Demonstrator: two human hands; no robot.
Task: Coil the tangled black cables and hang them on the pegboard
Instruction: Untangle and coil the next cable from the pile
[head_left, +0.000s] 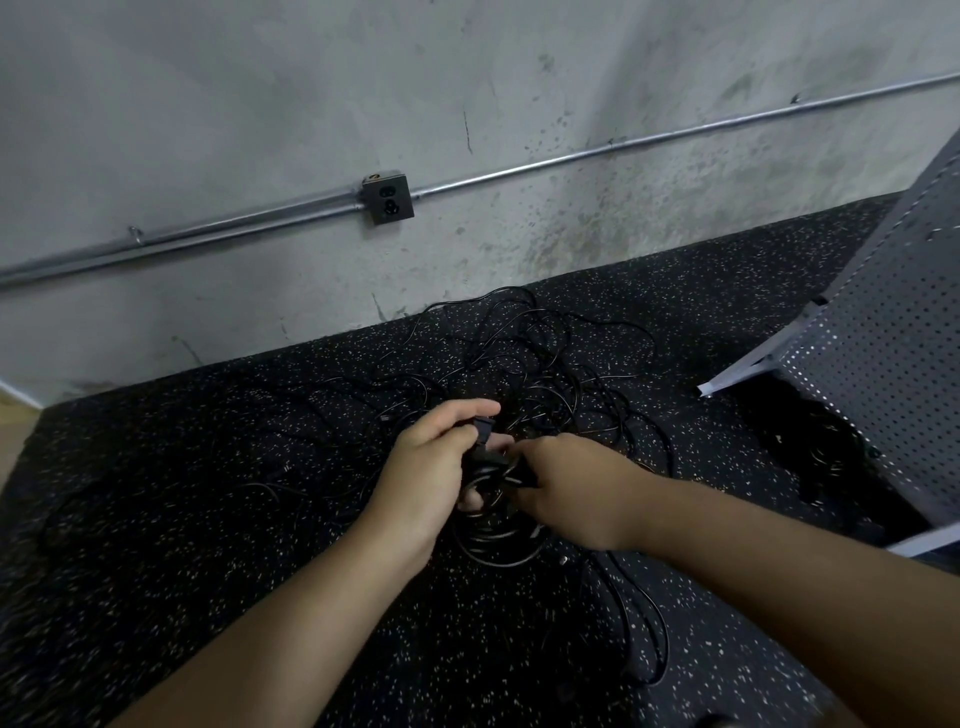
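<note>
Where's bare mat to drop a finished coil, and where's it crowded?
Bare mat: the strip along the wall between the tangle and pegboard, and the near patch between the two arms. Crowded: around the left hand and right hand, both gripping a coil. Strands trail beside the right arm, and a dark heap sits under the pegboard.

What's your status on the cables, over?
Left hand and right hand grip a part-wound coil. Remaining cables lie tangled on the floor. Pegboard leans at right, no coil on it. Nothing in the way.

Grey concrete wall (260, 104); speckled black floor (156, 519)
</note>
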